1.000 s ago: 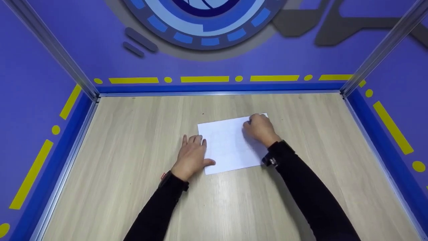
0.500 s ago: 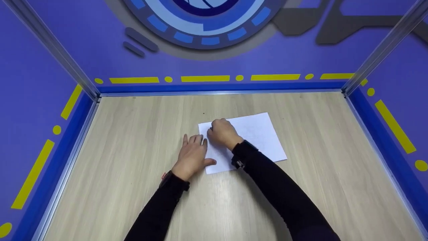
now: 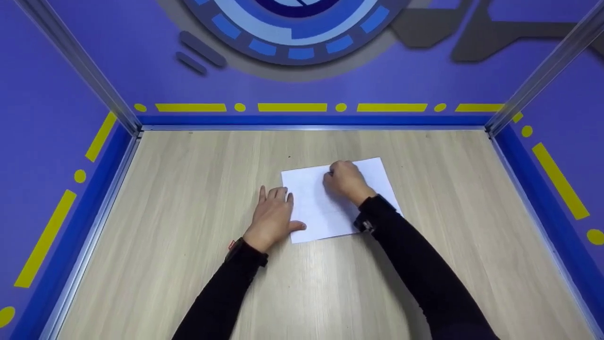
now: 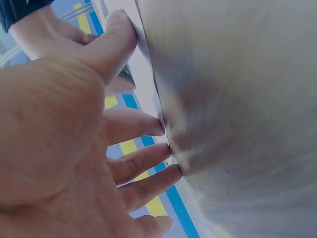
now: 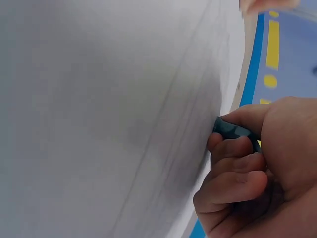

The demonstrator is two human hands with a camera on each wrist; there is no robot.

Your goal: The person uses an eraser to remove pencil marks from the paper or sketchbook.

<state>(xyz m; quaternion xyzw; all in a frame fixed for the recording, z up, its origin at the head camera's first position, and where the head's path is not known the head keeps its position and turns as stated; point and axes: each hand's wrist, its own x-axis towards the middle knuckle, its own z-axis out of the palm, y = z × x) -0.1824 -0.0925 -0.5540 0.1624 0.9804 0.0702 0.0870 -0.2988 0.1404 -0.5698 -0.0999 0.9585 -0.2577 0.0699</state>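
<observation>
Expect light, easily creased paper (image 3: pixel 318 208); press left edge, as with spread fingers of left hand (image 3: pixel 270 216). Note small teal object (image 5: pixel 233 130), probably firm, clamped in fingers of right hand (image 3: pixel 348 181).

- The right hand (image 3: pixel 348 183) is near the middle of the far edge of the paper (image 3: pixel 309 208), between its place a second ago by the far right corner and its place half a second ago near the left end;
- it is farther from the left hand (image 3: pixel 272 219) than half a second ago;
- the right sleeve (image 3: pixel 432 269) now hides the near right corner, in sight half a second ago;
- the round wall design (image 3: pixel 302 35) sits slightly higher in the head view.
</observation>
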